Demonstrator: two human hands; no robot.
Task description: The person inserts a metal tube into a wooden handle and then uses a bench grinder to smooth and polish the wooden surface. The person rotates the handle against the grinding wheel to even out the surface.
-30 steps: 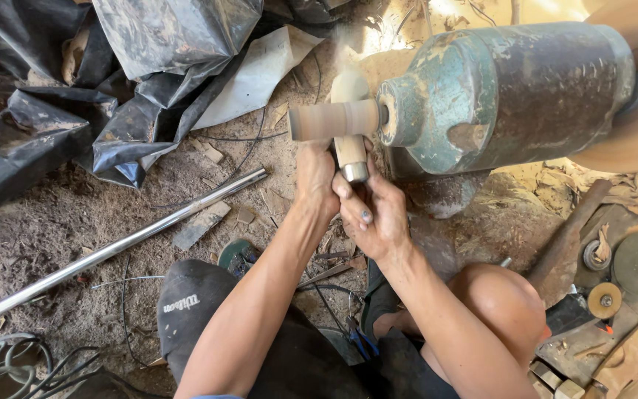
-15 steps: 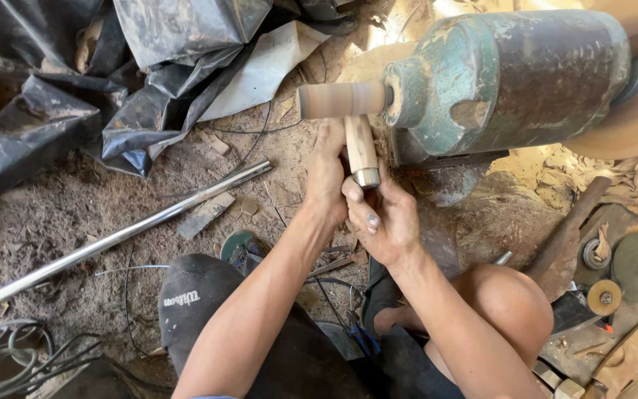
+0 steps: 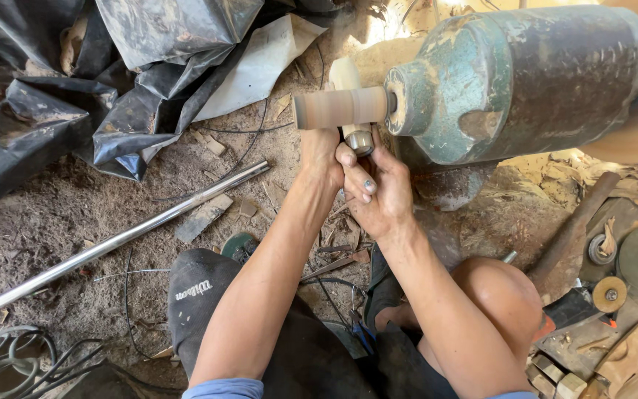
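Head view, item one: your left hand (image 3: 320,157) and right hand (image 3: 378,188) are both closing around a small wooden piece (image 3: 358,138), pressing it up against the spinning sanding drum (image 3: 340,108) at 12 o'clock of your hands. Item two: the drum is projecting from a green motor housing (image 3: 511,74) at 2 o'clock. Item three: a metal pipe (image 3: 119,240) is lying at 9 o'clock, black plastic sheeting (image 3: 112,66) at 10 o'clock.
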